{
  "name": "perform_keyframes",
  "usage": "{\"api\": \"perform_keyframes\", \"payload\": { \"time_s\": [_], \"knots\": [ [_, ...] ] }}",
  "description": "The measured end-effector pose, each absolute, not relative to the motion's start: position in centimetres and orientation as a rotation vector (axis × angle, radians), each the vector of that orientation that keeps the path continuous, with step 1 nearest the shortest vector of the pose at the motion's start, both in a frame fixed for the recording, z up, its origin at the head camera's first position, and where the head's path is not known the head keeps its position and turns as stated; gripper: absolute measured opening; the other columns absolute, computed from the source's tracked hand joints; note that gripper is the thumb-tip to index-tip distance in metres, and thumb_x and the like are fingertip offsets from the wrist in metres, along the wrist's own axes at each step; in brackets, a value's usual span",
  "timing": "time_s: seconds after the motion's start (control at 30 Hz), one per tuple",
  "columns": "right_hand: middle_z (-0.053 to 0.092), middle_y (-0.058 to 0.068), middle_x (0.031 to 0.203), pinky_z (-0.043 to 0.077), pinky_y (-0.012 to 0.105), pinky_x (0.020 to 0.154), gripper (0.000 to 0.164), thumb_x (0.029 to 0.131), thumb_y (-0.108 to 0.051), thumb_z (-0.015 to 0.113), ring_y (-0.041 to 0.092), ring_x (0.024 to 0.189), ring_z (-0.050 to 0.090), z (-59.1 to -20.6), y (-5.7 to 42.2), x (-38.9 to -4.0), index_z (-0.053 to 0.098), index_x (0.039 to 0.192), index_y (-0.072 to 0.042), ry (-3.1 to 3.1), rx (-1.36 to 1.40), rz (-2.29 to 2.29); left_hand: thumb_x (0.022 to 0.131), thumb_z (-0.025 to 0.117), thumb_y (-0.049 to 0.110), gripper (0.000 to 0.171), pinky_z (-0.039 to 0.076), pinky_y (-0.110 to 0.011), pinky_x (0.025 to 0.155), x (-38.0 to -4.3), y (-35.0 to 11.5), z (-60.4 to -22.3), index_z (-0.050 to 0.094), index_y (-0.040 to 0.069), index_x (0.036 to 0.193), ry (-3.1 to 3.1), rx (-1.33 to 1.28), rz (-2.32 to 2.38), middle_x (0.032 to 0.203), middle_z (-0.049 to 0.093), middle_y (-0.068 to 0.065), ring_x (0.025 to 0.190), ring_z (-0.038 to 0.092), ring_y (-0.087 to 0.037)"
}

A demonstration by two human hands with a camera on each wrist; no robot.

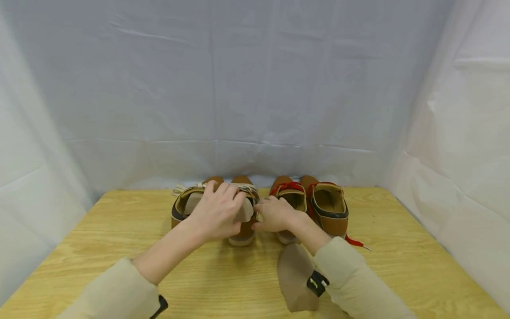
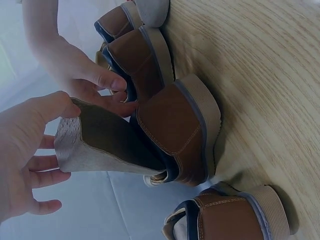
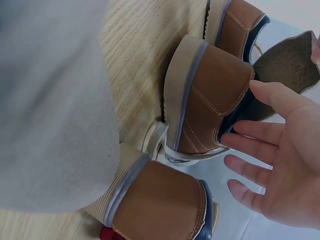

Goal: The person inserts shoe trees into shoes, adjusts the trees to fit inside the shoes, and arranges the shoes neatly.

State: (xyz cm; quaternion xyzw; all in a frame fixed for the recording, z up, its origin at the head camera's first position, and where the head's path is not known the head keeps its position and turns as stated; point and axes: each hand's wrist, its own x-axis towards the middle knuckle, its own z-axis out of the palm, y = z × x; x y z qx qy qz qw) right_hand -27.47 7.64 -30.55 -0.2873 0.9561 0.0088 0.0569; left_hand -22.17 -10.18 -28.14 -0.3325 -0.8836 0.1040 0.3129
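My left hand pinches a grey-beige insole by its upper end, thumb on one face and fingers behind. The insole's other end is tucked into the opening of a brown shoe with pale laces, second from the left in the head view; that end is hidden inside. At the same shoe, my right hand has its thumb at the heel collar and its fingertips along the side of the opening, fingers fairly straight in the right wrist view. The matching left shoe holds another insole.
To the right stand two brown shoes with red laces, one lace end trailing on the wooden table. A loose insole lies on the table under my right forearm. A pale sheet hangs close behind the shoes.
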Motion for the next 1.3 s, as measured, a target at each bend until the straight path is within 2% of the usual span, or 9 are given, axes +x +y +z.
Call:
{"api": "perform_keyframes", "payload": {
  "time_s": [0.17,0.5,0.77,1.3],
  "knots": [
    [0.05,0.005,0.136,0.036,0.048,0.098,0.054,0.089,-0.044,0.059,0.029,0.124,0.042,-30.4,7.8,-27.9,0.052,0.134,-0.014,2.905,-0.832,0.024,0.065,0.077,0.039,0.051,0.038,-0.047,0.079,-22.3,-10.0,-28.3,0.062,0.007,0.101,-2.321,-0.896,0.257,0.099,0.058,-0.01,0.089,0.055,-0.027],
    [0.042,0.003,0.144,0.029,0.05,0.105,0.059,0.088,-0.042,0.061,0.028,0.131,0.035,-29.7,7.5,-28.6,0.046,0.139,-0.016,2.87,-0.774,0.11,0.065,0.078,0.037,0.05,0.037,-0.047,0.079,-22.4,-9.8,-28.5,0.062,0.008,0.102,-2.33,-0.909,0.253,0.1,0.058,-0.01,0.091,0.054,-0.027],
    [0.045,0.004,0.14,0.03,0.052,0.103,0.05,0.089,-0.032,0.061,0.03,0.131,0.036,-29.9,7.5,-29.1,0.05,0.135,-0.016,2.88,-0.793,0.079,0.066,0.077,0.037,0.053,0.038,-0.051,0.081,-22.5,-9.7,-28.8,0.062,0.007,0.107,-2.348,-0.909,0.242,0.103,0.058,-0.011,0.095,0.054,-0.028],
    [0.052,0.004,0.134,0.036,0.051,0.099,0.045,0.089,-0.033,0.063,0.03,0.125,0.042,-31.2,8.0,-29.6,0.055,0.13,-0.018,2.922,-0.874,-0.028,0.064,0.079,0.035,0.053,0.038,-0.049,0.079,-22.4,-9.7,-29.7,0.062,0.007,0.105,-2.269,-0.923,0.229,0.104,0.056,-0.012,0.096,0.054,-0.029]
  ]
}}
